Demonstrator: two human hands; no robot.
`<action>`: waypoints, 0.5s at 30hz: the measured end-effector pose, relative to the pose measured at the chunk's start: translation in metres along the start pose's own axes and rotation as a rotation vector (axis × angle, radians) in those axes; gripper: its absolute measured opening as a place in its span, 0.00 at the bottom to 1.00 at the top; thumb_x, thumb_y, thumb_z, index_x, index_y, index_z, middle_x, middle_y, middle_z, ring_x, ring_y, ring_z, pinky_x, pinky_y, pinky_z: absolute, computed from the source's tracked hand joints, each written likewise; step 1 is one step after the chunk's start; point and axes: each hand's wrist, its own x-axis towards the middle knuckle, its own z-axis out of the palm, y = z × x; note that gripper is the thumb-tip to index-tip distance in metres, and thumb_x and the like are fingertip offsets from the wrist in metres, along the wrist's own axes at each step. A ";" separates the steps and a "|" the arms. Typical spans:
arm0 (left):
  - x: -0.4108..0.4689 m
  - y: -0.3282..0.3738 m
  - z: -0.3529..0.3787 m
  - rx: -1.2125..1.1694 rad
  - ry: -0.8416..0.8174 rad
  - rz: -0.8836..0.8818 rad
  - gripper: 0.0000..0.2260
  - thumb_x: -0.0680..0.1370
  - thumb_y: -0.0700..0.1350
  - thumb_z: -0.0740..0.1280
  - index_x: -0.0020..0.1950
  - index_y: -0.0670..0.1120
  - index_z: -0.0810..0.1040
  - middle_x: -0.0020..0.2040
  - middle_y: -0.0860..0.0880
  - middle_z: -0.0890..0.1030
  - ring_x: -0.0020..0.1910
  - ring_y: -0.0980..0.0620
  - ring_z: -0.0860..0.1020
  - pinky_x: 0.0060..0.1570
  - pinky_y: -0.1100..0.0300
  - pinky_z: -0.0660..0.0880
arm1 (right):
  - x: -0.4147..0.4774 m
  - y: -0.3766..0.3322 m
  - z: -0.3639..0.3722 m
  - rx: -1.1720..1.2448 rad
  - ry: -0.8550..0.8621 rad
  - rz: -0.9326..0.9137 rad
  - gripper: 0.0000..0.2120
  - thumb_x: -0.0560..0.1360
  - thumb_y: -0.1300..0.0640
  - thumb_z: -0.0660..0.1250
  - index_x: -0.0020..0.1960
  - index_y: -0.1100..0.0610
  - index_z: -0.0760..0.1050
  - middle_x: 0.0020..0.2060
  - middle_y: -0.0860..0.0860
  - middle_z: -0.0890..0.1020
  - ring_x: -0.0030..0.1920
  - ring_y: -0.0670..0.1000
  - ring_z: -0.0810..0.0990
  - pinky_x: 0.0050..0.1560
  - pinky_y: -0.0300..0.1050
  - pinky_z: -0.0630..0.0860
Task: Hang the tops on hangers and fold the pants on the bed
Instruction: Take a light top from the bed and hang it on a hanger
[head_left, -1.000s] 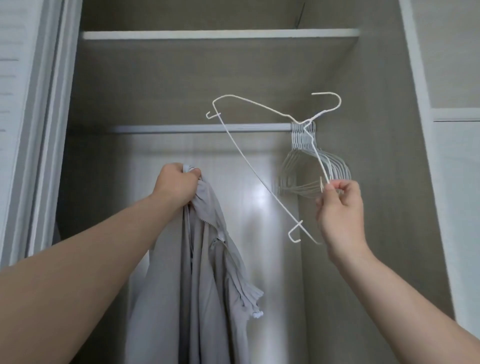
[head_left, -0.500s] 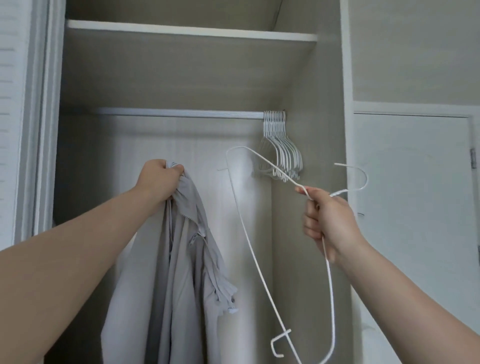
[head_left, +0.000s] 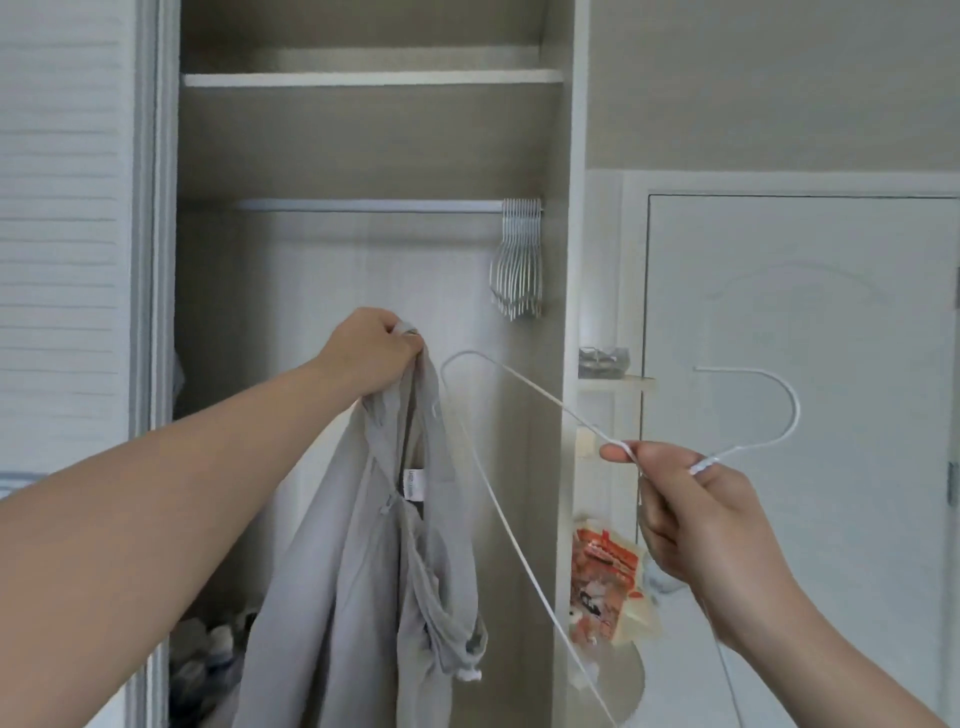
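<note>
**Hanger in one hand, top in the other, not yet joined**

The left hand (head_left: 371, 351) had its grip closed round a bunched edge of the grey top (head_left: 374, 571), which hung limp in front of the open wardrobe (head_left: 563, 312). The right hand (head_left: 691, 514) pinched the white hanger (head_left: 540, 393) at its neck, just under the hook. The hanger was tilted, with one shoulder pointing at the top and just beside it, though I could not tell whether they touched.

The step looked to be threading the hanger into the garment. It would probably go best to find the neck opening first, near the sewn-in label (head_left: 414, 483), then feed the nearer shoulder in and swing the other one after it. Loosening the bunched fabric would help, since a tight fistful hides the opening.

The top looked thin and soft, draping in long folds, so it would likely slide off a smooth wire. The hanger was slender, coated wire, curved at the shoulders and likely springy. More of the same sort hung packed together as spare hangers (head_left: 517, 265) at the right end of the rail (head_left: 363, 206).
</note>
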 end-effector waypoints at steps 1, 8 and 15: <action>-0.017 0.006 0.004 0.029 -0.017 0.016 0.11 0.77 0.47 0.67 0.38 0.42 0.78 0.33 0.50 0.76 0.31 0.55 0.71 0.28 0.63 0.64 | -0.016 0.000 -0.009 0.010 -0.004 0.026 0.14 0.83 0.59 0.60 0.49 0.60 0.84 0.23 0.51 0.59 0.20 0.47 0.57 0.21 0.32 0.58; -0.124 0.046 0.035 0.104 -0.273 -0.011 0.11 0.76 0.47 0.70 0.40 0.41 0.75 0.37 0.43 0.71 0.37 0.48 0.68 0.35 0.55 0.62 | -0.117 -0.001 -0.073 -0.053 -0.093 0.124 0.19 0.83 0.57 0.61 0.36 0.53 0.83 0.23 0.50 0.59 0.23 0.49 0.56 0.24 0.33 0.56; -0.234 0.063 0.090 -0.008 -0.482 -0.143 0.11 0.76 0.45 0.70 0.44 0.36 0.78 0.41 0.44 0.73 0.38 0.49 0.70 0.39 0.57 0.64 | -0.208 0.013 -0.126 -0.294 -0.052 0.149 0.16 0.82 0.48 0.63 0.40 0.40 0.84 0.24 0.56 0.63 0.28 0.60 0.68 0.34 0.43 0.65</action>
